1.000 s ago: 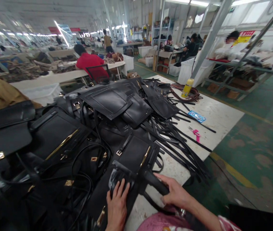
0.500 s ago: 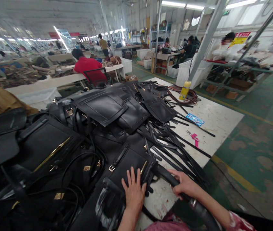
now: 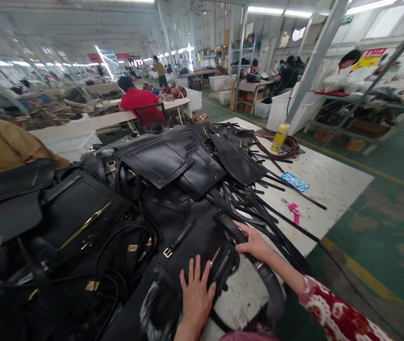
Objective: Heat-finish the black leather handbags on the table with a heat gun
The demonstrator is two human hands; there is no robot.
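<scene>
My left hand (image 3: 197, 291) lies flat with fingers spread on a black leather bag (image 3: 191, 237) with a gold buckle and gold zip. My right hand (image 3: 253, 244) is wrapped round a thick black hose with a flat nozzle (image 3: 228, 227), whose tip is over the bag's right side. Another black bag (image 3: 81, 208) with a gold zip lies to the left. More black bag panels (image 3: 159, 156) are heaped beyond my hands, with many black straps (image 3: 259, 213) trailing to the right.
On the white table (image 3: 344, 184) are pink-handled snips (image 3: 295, 210), a blue-and-white card (image 3: 295, 182), a yellow bottle (image 3: 280, 137) and coiled brown straps (image 3: 296, 149). A person in red (image 3: 140, 99) sits beyond; brown cloth (image 3: 10, 147) is at left.
My right hand has moved the nozzle forward and left, over the bag's right side. My left hand stays flat on the bag. The view has shifted slightly.
</scene>
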